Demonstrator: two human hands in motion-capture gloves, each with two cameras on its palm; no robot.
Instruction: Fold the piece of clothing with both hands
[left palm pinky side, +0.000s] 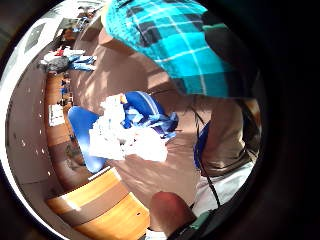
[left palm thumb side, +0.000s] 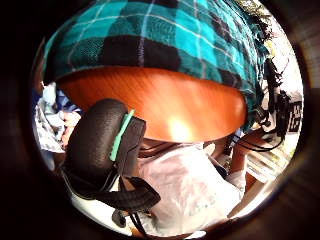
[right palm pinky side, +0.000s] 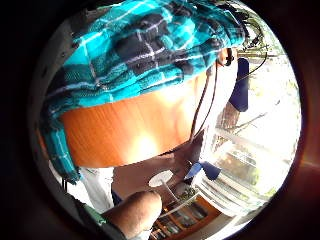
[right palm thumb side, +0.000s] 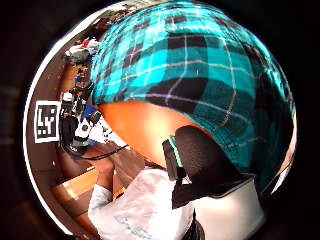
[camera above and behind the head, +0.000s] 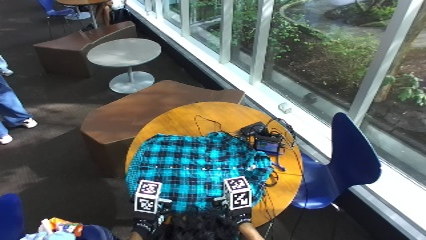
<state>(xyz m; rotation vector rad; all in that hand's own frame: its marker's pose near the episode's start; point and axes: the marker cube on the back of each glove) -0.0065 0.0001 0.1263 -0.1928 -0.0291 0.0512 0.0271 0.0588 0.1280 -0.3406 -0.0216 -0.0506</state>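
Observation:
A teal and black plaid shirt (camera above and behind the head: 196, 170) lies spread flat on the round wooden table (camera above and behind the head: 200, 115), covering its near half. My left hand (camera above and behind the head: 142, 226) is at the shirt's near left edge and my right hand (camera above and behind the head: 241, 218) at its near right edge, both close to my head. The shirt (left palm thumb side: 160, 35) hangs right over the left palm, with bare table (left palm thumb side: 165, 105) beyond it. It also fills the right palm's view as shirt (right palm thumb side: 200, 70). A curled finger (left palm pinky side: 167, 210) shows by the left palm and another finger (right palm pinky side: 135, 212) by the right. Each hand seems to hold the hem.
Black devices with tangled cables (camera above and behind the head: 265, 141) lie on the table's far right, just past the shirt. A blue chair (camera above and behind the head: 346, 160) stands to the right, a brown bench (camera above and behind the head: 153, 107) behind the table, a grey round table (camera above and behind the head: 124, 52) farther off.

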